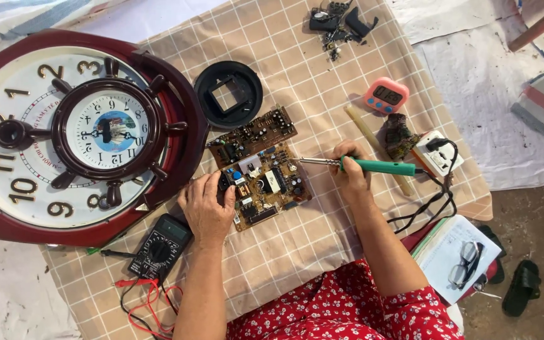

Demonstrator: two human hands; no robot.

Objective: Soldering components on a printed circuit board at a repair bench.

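View from above of a person seated at a checked beige cloth (322, 82) spread on the floor. A brown circuit board (260, 169) crowded with components lies in the middle of the cloth, tilted so its far end points right. The left hand (208, 208) rests flat at the board's near left corner, fingers loosely spread, fingertips touching the board's edge and gripping nothing. The right hand (350, 169) lies just right of the board, fingers closed around a green-handled soldering iron (360, 165). The iron lies almost level, its metal tip pointing left and hovering over the board's right edge; whether the tip touches cannot be told. Its black cord runs right to a white power socket (439, 154). Left of the board lies a large dark-red wall clock (77, 135) with a ship's-wheel centre. A black multimeter (158, 247) with red leads sits near the left wrist. Far of the board are a black round plastic cover (228, 94) and a pink digital timer (386, 95). Spectacles (464, 264) rest on a notebook at near right.
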